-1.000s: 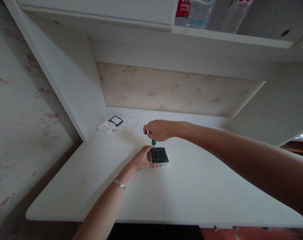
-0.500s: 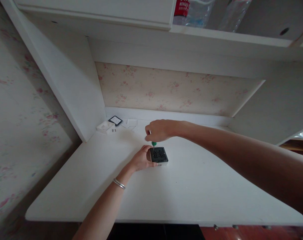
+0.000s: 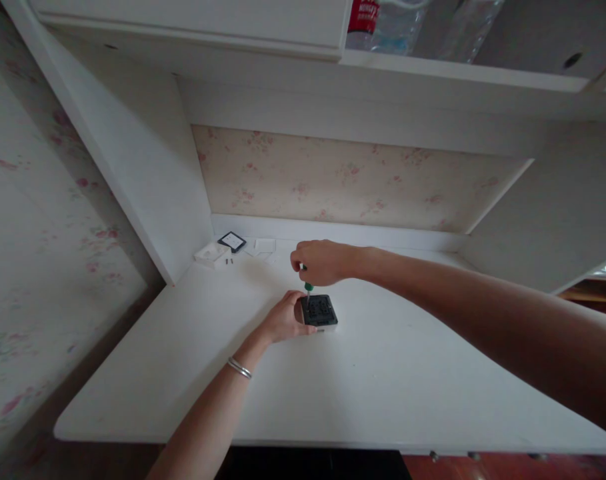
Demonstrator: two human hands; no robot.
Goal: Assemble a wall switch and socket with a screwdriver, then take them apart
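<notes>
A small dark square switch module [image 3: 321,311] lies on the white desk [image 3: 383,387] near its middle. My left hand [image 3: 283,319] curls against the module's left side and holds it down; a silver bangle sits on that wrist. My right hand [image 3: 323,262] is closed in a fist around a green-handled screwdriver [image 3: 308,287], which stands upright with its tip on the module's left part. Most of the handle is hidden inside the fist.
At the back left of the desk lie a white square part [image 3: 211,253], a dark-framed square plate [image 3: 231,241], two small screws [image 3: 227,261] and flat white pieces [image 3: 263,247]. A shelf above carries plastic bottles [image 3: 383,23]. White side panels flank the desk.
My right hand has shifted its finger grip slightly on the screwdriver. The module and my left hand stay in place.
</notes>
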